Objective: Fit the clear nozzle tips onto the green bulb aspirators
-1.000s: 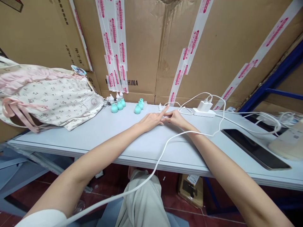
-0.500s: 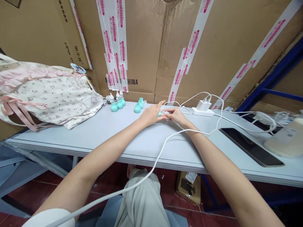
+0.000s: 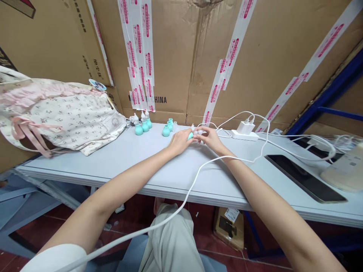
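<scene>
Nearest to the eye, a thick white cable (image 3: 185,198) runs up from the lower left, passes across the front edge of the table and over the right forearm. Below it are the pale trousers (image 3: 172,238) of the person, and under the table the floor (image 3: 141,211) has dark red tiles. A brown box (image 3: 229,228) with a white label is on this floor.

The table (image 3: 170,173) is light grey, smooth and long. At its right side lies a black phone (image 3: 306,177), with a whitish container (image 3: 344,172) just beside it.

Further in, the two hands meet above the table. The left hand (image 3: 180,141) is curled around a small green bulb (image 3: 190,136), which lies between the hands. The right hand (image 3: 210,139) is almost closed, its fingers pinching a clear part (image 3: 200,132) close to this bulb; whether the two pieces are joined, I cannot tell.

Toward the back, a flowered bag (image 3: 68,113) lies at left. Beside it stand three tipped bulbs (image 3: 145,127), then three open bulbs (image 3: 166,131). At right is a white charger (image 3: 245,127) on a power strip (image 3: 244,135).

Behind everything rises a cardboard wall (image 3: 176,56) with printed tape (image 3: 136,53), and a blue metal frame (image 3: 326,94) at right.
</scene>
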A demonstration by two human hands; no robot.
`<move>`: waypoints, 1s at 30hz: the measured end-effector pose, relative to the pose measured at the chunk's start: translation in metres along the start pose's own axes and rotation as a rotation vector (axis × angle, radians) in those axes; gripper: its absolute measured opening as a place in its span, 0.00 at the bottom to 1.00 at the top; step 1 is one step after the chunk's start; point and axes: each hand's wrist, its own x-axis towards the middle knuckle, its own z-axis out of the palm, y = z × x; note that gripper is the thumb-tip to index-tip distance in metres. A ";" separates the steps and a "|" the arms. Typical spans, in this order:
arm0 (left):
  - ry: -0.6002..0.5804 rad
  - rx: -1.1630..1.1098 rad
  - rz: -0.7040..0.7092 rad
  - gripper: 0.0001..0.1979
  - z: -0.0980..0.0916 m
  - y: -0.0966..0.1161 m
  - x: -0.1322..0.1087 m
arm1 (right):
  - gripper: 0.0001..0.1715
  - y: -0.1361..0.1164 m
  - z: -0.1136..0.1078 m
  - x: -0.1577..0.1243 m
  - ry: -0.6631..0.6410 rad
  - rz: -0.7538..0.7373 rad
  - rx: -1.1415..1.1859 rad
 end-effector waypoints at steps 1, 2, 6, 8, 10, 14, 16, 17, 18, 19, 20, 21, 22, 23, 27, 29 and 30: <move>0.018 -0.114 -0.013 0.20 0.002 0.001 0.002 | 0.35 -0.001 0.000 0.001 0.044 -0.035 0.008; 0.026 -0.246 -0.014 0.22 0.004 0.001 0.004 | 0.41 -0.002 0.001 0.001 0.111 -0.063 0.020; 0.006 -0.686 -0.041 0.23 0.013 0.004 0.010 | 0.52 0.000 0.008 0.002 0.264 -0.031 0.155; 0.001 -0.774 -0.130 0.20 0.017 0.007 0.011 | 0.44 0.003 0.014 0.001 0.136 0.059 0.267; -0.009 -0.827 -0.207 0.20 0.019 0.010 0.012 | 0.36 0.005 0.019 0.000 0.004 0.118 0.357; -0.017 -0.873 -0.217 0.21 0.020 0.012 0.014 | 0.32 0.011 0.023 0.002 -0.016 0.134 0.478; 0.030 -0.808 -0.208 0.21 0.021 0.009 0.014 | 0.32 0.014 0.023 0.003 -0.011 0.165 0.508; 0.062 -0.759 -0.211 0.21 0.021 0.007 0.015 | 0.33 0.014 0.023 0.003 -0.020 0.174 0.521; 0.091 -0.710 -0.213 0.21 0.021 0.003 0.015 | 0.33 0.015 0.023 0.004 -0.035 0.175 0.530; 0.114 -0.665 -0.211 0.21 0.021 0.000 0.016 | 0.34 0.014 0.023 0.004 -0.047 0.169 0.532; 0.128 -0.627 -0.201 0.21 0.021 -0.003 0.017 | 0.35 0.013 0.022 0.004 -0.057 0.161 0.527; 0.134 -0.596 -0.186 0.21 0.020 -0.007 0.017 | 0.35 0.012 0.021 0.003 -0.062 0.155 0.513; 0.134 -0.567 -0.172 0.21 0.019 -0.009 0.017 | 0.34 0.010 0.020 0.003 -0.066 0.156 0.497; 0.129 -0.541 -0.160 0.21 0.019 -0.011 0.017 | 0.34 0.008 0.018 0.002 -0.072 0.167 0.482; 0.053 -0.445 -0.119 0.22 0.017 -0.013 0.014 | 0.32 0.006 0.005 0.002 -0.112 0.219 0.430; 0.002 -0.419 -0.087 0.22 0.016 -0.011 0.011 | 0.31 0.005 0.001 0.002 -0.084 0.222 0.375; -0.021 -0.429 -0.075 0.22 0.016 -0.010 0.010 | 0.30 0.005 0.000 0.003 -0.062 0.223 0.355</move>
